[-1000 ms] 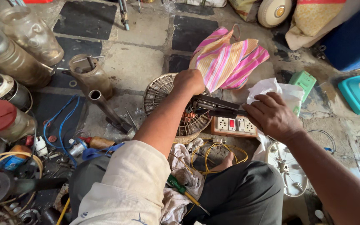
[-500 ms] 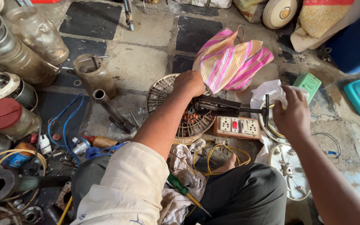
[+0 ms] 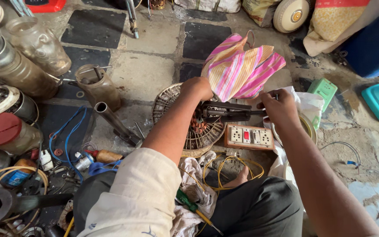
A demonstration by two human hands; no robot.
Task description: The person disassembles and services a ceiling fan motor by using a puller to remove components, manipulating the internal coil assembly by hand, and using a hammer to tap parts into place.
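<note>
From the head view we see our left hand (image 3: 197,88) clenched on the far end of a dark metal puller tool (image 3: 227,112) lying across the round wire fan guard (image 3: 167,105), while our right hand (image 3: 278,106) grips its right end, just beyond the socket board (image 3: 248,136).

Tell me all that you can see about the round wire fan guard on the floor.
The fan guard is a round cage of thin pale wires, dusty and worn-looking. It lies flat on the stone floor, beside the switchboard. Copper-coloured motor windings show at its middle. A dark metal tool lies across it, held by the left hand and right hand. The left forearm hides part of it.
</note>
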